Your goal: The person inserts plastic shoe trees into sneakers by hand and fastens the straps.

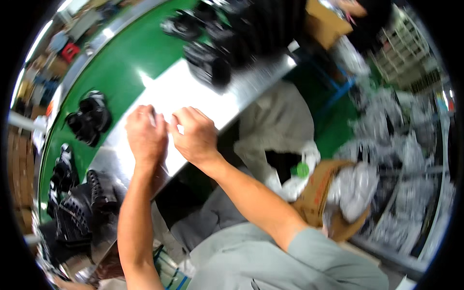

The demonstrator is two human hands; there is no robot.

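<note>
My left hand (146,135) and my right hand (194,134) are close together over a shiny metal work surface (232,99), fingers curled. Something small and pale is pinched between the fingertips, too blurred to identify. A pair of black shoes (90,118) lies on the green conveyor belt (125,63) to the left of my hands. Black shoe soles (79,208) sit near my left elbow. More black shoes (208,43) lie on the far side of the metal surface.
A cardboard box (321,195) with crumpled silvery-white wrapping stands at my right. White cloth (278,130) hangs beside the table. Heaps of clear wrapping fill the right side. Another cardboard box (326,21) is at the top, near another person.
</note>
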